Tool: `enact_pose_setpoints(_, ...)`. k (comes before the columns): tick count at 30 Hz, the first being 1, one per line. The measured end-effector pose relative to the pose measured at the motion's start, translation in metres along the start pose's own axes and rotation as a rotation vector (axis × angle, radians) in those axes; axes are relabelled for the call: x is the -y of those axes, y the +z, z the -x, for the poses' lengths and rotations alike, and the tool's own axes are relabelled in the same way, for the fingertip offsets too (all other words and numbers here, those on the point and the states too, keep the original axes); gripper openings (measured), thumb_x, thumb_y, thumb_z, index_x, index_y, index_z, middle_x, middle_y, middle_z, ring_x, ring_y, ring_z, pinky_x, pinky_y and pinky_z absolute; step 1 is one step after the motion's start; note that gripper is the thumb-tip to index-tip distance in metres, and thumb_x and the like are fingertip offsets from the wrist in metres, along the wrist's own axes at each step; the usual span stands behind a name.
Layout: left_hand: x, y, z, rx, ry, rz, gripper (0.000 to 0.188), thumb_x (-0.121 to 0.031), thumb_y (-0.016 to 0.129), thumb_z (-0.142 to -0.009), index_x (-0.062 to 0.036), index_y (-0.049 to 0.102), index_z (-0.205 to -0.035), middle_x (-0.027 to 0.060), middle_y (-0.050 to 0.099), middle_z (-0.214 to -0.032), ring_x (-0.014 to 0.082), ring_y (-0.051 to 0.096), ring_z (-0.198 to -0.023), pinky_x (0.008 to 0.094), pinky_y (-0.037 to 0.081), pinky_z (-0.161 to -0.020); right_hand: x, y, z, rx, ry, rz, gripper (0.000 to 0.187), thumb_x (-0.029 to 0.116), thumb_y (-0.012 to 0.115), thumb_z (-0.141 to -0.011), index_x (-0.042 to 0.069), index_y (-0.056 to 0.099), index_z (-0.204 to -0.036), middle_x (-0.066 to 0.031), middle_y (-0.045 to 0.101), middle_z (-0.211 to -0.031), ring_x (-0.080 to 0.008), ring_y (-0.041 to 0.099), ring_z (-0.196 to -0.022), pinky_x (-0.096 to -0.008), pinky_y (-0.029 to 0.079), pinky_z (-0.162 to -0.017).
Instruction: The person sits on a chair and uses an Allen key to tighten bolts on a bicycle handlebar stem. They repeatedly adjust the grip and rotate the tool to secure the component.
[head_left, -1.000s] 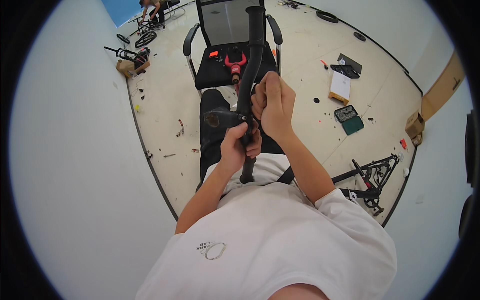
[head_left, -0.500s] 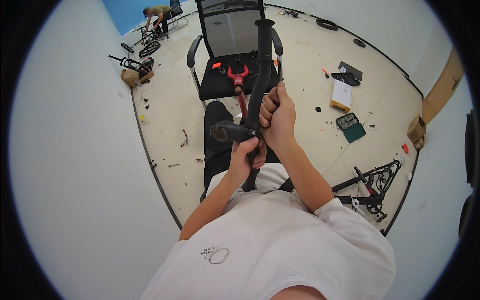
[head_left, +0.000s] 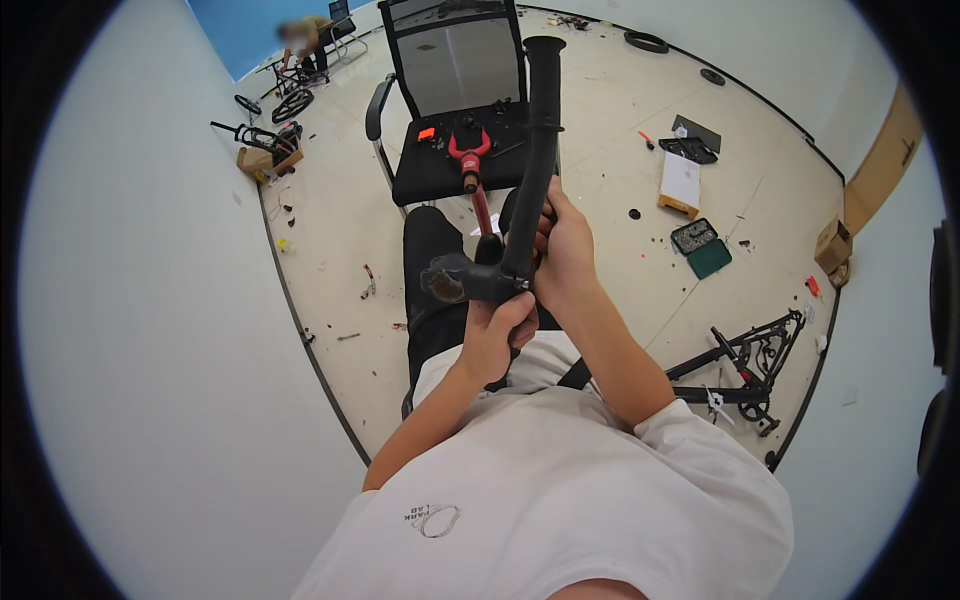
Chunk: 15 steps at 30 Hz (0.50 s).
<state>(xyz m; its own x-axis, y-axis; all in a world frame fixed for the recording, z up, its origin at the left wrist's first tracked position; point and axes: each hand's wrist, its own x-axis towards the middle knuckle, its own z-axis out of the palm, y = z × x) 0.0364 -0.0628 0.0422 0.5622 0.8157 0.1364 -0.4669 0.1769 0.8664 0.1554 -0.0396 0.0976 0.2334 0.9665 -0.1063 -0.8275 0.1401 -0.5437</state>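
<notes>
A black bicycle handlebar (head_left: 530, 205) stands nearly upright in front of me, its flared grip end (head_left: 545, 85) at the top. Its black stem (head_left: 480, 280) points left, with a brownish, worn-looking open end. My left hand (head_left: 500, 335) is closed round the bar just below the stem, thumb by the clamp. Right of the bar, my right hand (head_left: 568, 250) is closed, its fingertips partly behind the bar; what they hold is hidden. Beyond the stem, a red fork (head_left: 470, 160) leans on the black chair (head_left: 460, 130), its shaft running down between my legs.
Small parts and an orange piece (head_left: 427, 134) lie on the chair seat. On the floor at right are a green case (head_left: 708, 258), a white box (head_left: 681, 185) and a black bike frame (head_left: 745, 375). At far left, a person (head_left: 305, 45) bends over a bicycle.
The handlebar's upper end has tilted right and the stem has dropped slightly. My right fingers now sit partly behind the bar. My left hand stays below the stem.
</notes>
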Motion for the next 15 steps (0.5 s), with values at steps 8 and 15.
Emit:
enact_pose_setpoints(8,0.005,-0.026,-0.008,0.143,-0.113,0.180,0.029,-0.030,0.052,-0.086,-0.0015,0.049,-0.089,0.0051,0.047,-0.065,0.0104,0.039,-0.048,0.0239,0.029,-0.042,0.003,-0.010,-0.004,0.169,0.023,-0.050,0.039,0.037,0.040,-0.101,0.014,0.036,-0.070,0.0060,0.023,-0.057,-0.0074,0.021,-0.047,-0.0239,0.022,-0.045)
enact_pose_setpoints(15,-0.003,-0.029,-0.013,0.201,-0.117,0.142,0.035,-0.039,0.048,-0.086,-0.0049,0.044,-0.087,0.0041,0.041,-0.059,0.0118,0.034,-0.046,0.0258,0.027,-0.042,0.006,-0.021,-0.010,0.250,0.105,-0.097,0.029,0.028,0.044,-0.099,0.003,0.052,-0.086,0.0040,0.028,-0.061,-0.0085,0.029,-0.052,-0.0235,0.031,-0.049)
